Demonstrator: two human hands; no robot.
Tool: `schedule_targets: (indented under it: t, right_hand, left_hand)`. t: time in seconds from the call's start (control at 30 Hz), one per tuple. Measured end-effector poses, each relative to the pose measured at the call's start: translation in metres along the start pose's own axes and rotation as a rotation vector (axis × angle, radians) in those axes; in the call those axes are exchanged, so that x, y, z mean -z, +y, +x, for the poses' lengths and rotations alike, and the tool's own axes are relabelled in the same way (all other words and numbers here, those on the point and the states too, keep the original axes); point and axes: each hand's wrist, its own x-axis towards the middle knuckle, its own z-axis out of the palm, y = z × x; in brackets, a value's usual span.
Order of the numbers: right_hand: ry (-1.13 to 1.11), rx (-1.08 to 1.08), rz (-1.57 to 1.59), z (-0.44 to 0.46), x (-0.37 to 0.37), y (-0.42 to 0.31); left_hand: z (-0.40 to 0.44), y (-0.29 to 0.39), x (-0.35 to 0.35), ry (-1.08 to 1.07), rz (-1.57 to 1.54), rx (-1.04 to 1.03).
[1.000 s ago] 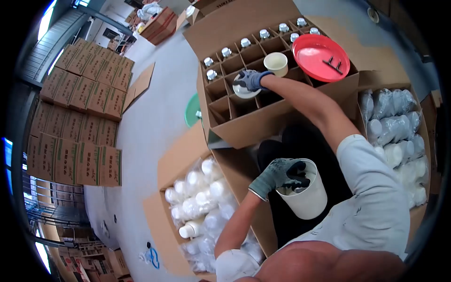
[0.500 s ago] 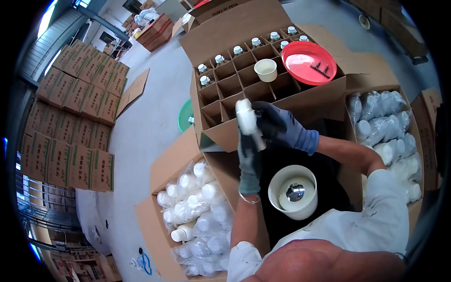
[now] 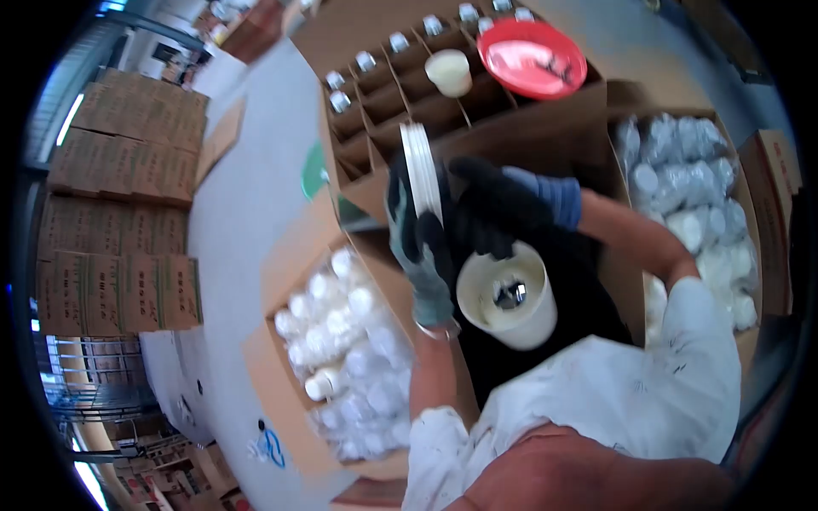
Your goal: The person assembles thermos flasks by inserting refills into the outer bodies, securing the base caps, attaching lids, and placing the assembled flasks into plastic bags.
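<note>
My left hand [image 3: 417,226], in a grey-green and black glove, is closed around a white ridged piece [image 3: 419,170]. The piece stands nearly upright and shows its narrow side, so its exact kind is unclear. To its right, my right hand [image 3: 498,209] wears a black and blue glove. Its fingers are apart, somewhat blurred, and nothing shows between them. The lower fingers hang by the rim of a white tub [image 3: 511,319], which has a shiny round metal part inside. Beyond my hands stands a divided carton [image 3: 545,128] holding several silver-capped bottles [image 3: 399,43].
A red dish [image 3: 520,55] with small dark metal parts and a cream cup [image 3: 449,73] rest on the carton. Boxes of plastic-wrapped white containers stand at left [image 3: 349,341] and right [image 3: 699,196]. Stacked cartons [image 3: 128,213] line the far left; a green basin [image 3: 314,170] sits behind.
My hands have separated; the right has moved down toward the tub. The white piece stays in my left hand, turned to a different side. The whole view has shifted and blurred.
</note>
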Motion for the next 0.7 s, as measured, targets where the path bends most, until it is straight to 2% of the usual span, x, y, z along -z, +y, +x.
schedule_targets:
  t: [0.03,0.1,0.13,0.17,0.27,0.33,0.37,0.4,0.47,0.5,0.53,0.6,0.7]
  right_hand:
    - [-0.193,-0.276,0.190,-0.011,0.006,-0.009]
    - [0.054,0.086,-0.047,-0.032,0.010,0.016]
    - [0.359,0.356,-0.362,-0.043,0.016,0.024]
    - [0.392,0.349,-0.391,-0.050,0.029,0.029]
    - [0.476,0.318,-0.445,-0.063,0.037,0.043]
    - [0.491,0.290,-0.451,-0.069,0.021,0.056]
    - [0.445,0.262,-0.610,-0.068,0.023,0.064]
    - [0.437,0.271,-0.618,-0.069,0.017,0.071]
    - [0.420,0.294,-0.638,-0.058,-0.025,0.065]
    - [0.423,0.257,-0.749,-0.061,-0.037,0.061]
    - [0.422,0.239,-0.744,-0.063,-0.044,0.063]
    - [0.441,0.192,-0.802,-0.068,-0.048,0.069]
    - [0.329,0.216,-0.871,-0.057,-0.031,0.076]
  left_hand:
    - [-0.003,-0.004,0.009,-0.002,0.193,-0.089]
    - [-0.014,0.008,0.028,-0.123,0.366,-0.033]
    - [-0.017,0.016,0.030,-0.223,0.497,-0.065]
    - [-0.030,0.016,0.035,-0.264,0.463,-0.040]
    - [-0.048,0.019,0.042,-0.699,0.624,-0.158]
    - [-0.061,0.017,0.035,-0.681,0.663,-0.162]
    - [-0.062,0.016,0.036,-0.695,0.663,-0.179]
    - [-0.063,0.016,0.037,-0.712,0.663,-0.195]
    - [-0.059,0.027,0.029,-0.842,0.735,-0.215]
    - [-0.061,0.024,0.026,-0.905,0.727,-0.204]
    - [-0.065,0.024,0.023,-0.911,0.735,-0.199]
    - [-0.069,0.020,0.025,-0.955,0.747,-0.208]
    - [-0.077,0.019,0.025,-0.916,0.799,-0.205]
